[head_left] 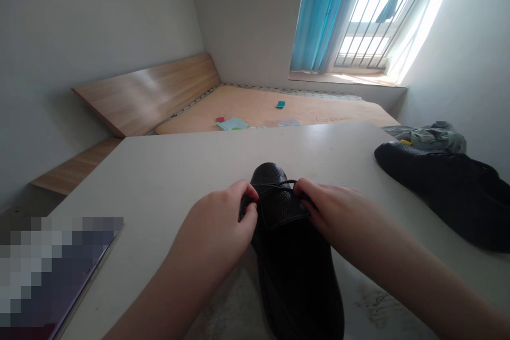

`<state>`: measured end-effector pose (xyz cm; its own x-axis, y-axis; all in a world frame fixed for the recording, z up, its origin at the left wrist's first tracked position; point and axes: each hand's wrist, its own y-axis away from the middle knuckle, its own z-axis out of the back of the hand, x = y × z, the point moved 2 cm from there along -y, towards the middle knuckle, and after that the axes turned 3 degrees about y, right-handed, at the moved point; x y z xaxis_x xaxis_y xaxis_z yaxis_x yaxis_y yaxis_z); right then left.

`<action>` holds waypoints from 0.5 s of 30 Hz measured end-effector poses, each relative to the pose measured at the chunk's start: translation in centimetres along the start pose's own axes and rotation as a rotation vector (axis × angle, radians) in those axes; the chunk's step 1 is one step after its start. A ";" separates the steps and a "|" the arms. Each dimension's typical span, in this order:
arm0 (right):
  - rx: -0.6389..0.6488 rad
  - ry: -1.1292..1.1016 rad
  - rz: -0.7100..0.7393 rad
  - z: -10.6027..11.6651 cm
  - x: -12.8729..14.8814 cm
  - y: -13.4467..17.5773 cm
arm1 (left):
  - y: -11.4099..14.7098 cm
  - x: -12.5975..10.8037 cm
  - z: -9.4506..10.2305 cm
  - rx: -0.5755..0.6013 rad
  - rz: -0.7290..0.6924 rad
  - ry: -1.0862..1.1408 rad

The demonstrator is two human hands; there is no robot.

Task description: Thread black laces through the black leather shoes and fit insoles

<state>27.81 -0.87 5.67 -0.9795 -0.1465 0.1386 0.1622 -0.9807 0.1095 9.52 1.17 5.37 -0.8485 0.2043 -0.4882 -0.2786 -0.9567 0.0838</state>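
Observation:
A black leather lace-up shoe (300,276) stands on the white table in front of me, its toe pointing away and its opening toward me. Thin black shoelace (274,186) strands cross over its tongue (281,210). On the shoe's left side, my left hand (227,218) is closed, thumb and fingers pinching the edge of the lacing flap. My right hand (326,199) is closed at the opposite flap, its fingertips pinching the lace where it forms a small loop. Part of the right fingertips' grip is hidden.
Another black shoe (442,186) lies at the right on the white table (171,170). A device with a blurred screen (59,271) is at the lower left. Behind the table is a bed (255,98) with small items, and crumpled grey cloth (442,137) lies at the right.

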 end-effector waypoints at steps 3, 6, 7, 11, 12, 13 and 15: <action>-0.015 0.086 -0.015 0.3 0.6 -0.1 | 0.1 -0.4 -0.1 -0.019 0.016 -0.029; -0.044 0.103 -0.033 0.5 0.8 -0.1 | 0.2 -0.7 -0.1 -0.032 0.037 -0.062; -0.049 0.101 -0.039 0.5 0.8 0.0 | 0.2 -0.8 -0.1 -0.031 0.039 -0.067; -0.049 0.072 -0.097 0.2 0.3 0.3 | 0.3 -0.9 -0.2 -0.020 0.054 -0.078; -0.053 0.063 -0.108 0.0 0.2 0.4 | 0.3 -0.9 -0.3 -0.025 0.048 -0.075; -0.062 0.054 -0.110 -0.1 0.2 0.5 | 0.4 -0.9 -0.4 -0.044 0.025 -0.069; -0.113 0.041 -0.082 -0.2 0.2 0.5 | 0.4 -1.0 -0.4 -0.139 -0.064 -0.067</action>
<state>27.72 -1.46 5.53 -0.9933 -0.0681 0.0934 0.0690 -0.9976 0.0069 10.45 0.46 5.54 -0.8607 0.2745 -0.4288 -0.2717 -0.9599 -0.0690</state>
